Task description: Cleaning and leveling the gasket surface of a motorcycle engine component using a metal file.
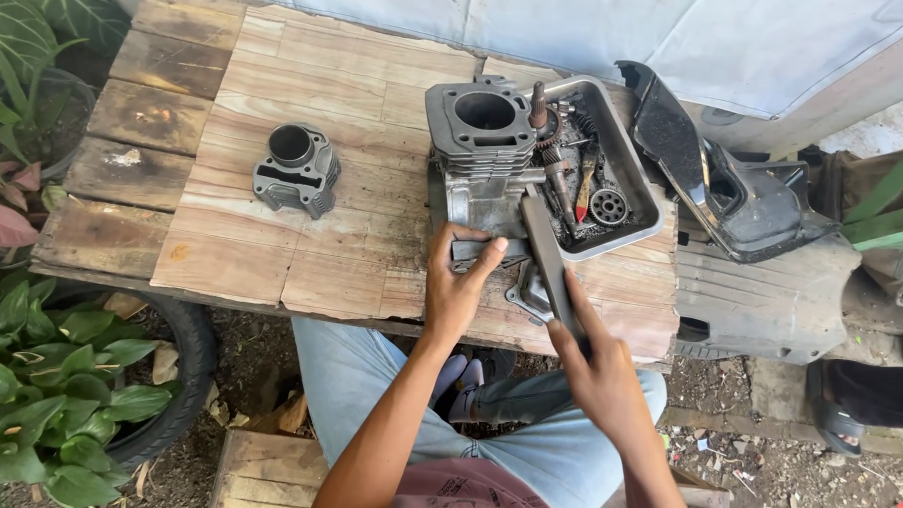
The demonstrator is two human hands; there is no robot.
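Note:
A grey finned engine cylinder block (pixel 482 133) stands on a wooden table (pixel 300 199), with a lower casing part under it. My left hand (pixel 456 284) grips the near edge of that casing, thumb on top. A long flat grey bar (pixel 546 251) is held in my right hand (pixel 600 364); it is angled up towards the block, its far end resting against the casing beside the tray. A second, smaller cylinder (pixel 296 169) lies apart on the table's left.
A metal tray (pixel 634 167) right of the block holds gears, a shaft and small parts. Black plastic body panels (pixel 719 190) lie at the right. Potted leafy plants (pixel 36 389) and a tyre (pixel 181 384) stand left of my legs.

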